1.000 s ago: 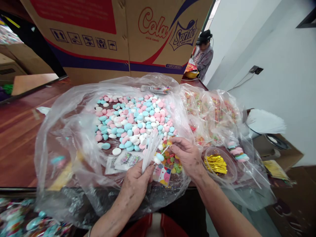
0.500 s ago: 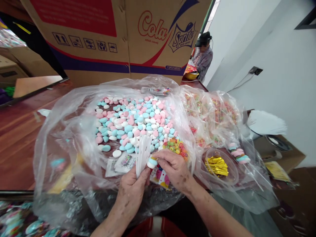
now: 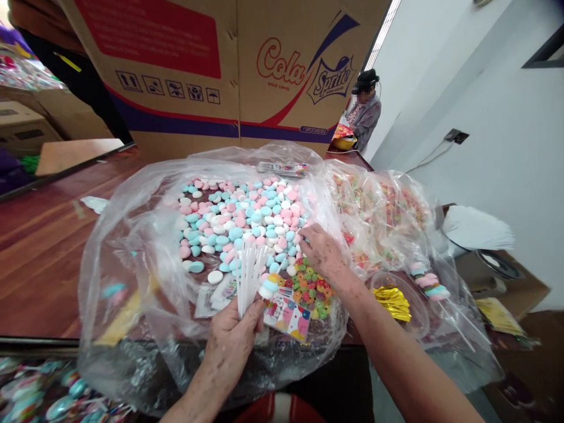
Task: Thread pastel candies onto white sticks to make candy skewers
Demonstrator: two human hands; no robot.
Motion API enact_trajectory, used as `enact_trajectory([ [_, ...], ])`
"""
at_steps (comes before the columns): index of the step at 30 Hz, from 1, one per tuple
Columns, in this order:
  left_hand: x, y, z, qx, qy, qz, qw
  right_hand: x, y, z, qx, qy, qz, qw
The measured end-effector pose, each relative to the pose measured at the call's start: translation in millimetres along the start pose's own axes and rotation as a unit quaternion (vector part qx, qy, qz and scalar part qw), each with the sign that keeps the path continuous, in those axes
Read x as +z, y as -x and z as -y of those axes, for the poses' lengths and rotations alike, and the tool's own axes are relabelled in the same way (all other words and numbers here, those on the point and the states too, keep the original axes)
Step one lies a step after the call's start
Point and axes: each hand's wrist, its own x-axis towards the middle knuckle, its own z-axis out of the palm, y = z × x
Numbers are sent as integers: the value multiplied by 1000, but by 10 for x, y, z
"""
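Note:
My left hand (image 3: 231,343) is closed around a bunch of white plastic sticks (image 3: 248,271); one stick carries a few stacked candies (image 3: 268,286). My right hand (image 3: 323,251) reaches into the pile of pink, blue and white marshmallow candies (image 3: 240,220), fingers curled down on them at the pile's right edge; what they grip is hidden. The candies lie on a big clear plastic bag (image 3: 132,247). A heap of small coloured ring candies (image 3: 311,288) and a printed card (image 3: 288,314) lie just below my right hand.
A large Cola/Sprite cardboard box (image 3: 211,70) stands behind the bag. At right lie a second bag of coloured candy (image 3: 379,205), a clear bowl of gold twist ties (image 3: 394,299) and finished candy sticks (image 3: 429,285). A person (image 3: 363,111) stands far back.
My right hand let go of the candy on the stick and moved up and right into the marshmallow pile. The left hand still holds the sticks.

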Motion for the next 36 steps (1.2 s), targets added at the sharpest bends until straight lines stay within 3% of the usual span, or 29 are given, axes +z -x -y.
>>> enact_trajectory([
  [8,3,1,-10,-7,3,4,1000,-32,37,23,61,-33,-64,996],
  [10,3,3,-1,-13,11,3,1000,-76,30,51,26,-41,-108,993],
  [12,-6,-3,14,-14,13,9,1000,-112,4,117,-54,-26,-121,991],
  [14,-20,-13,29,-7,7,28,1000,-125,-41,204,-116,34,-77,990],
  [16,-29,-18,35,-1,2,38,999,-110,-95,278,-136,96,-26,986],
  [21,-11,7,9,-6,13,18,1000,-78,-157,294,-124,144,14,982],
  [27,-1,20,-14,-10,12,23,1000,-229,-97,336,-105,188,79,973],
  [31,-10,14,-2,-13,8,29,999,-235,-110,393,-43,69,64,995],
  [36,-12,3,47,-14,13,25,1000,-153,-51,221,40,-73,-3,997],
])
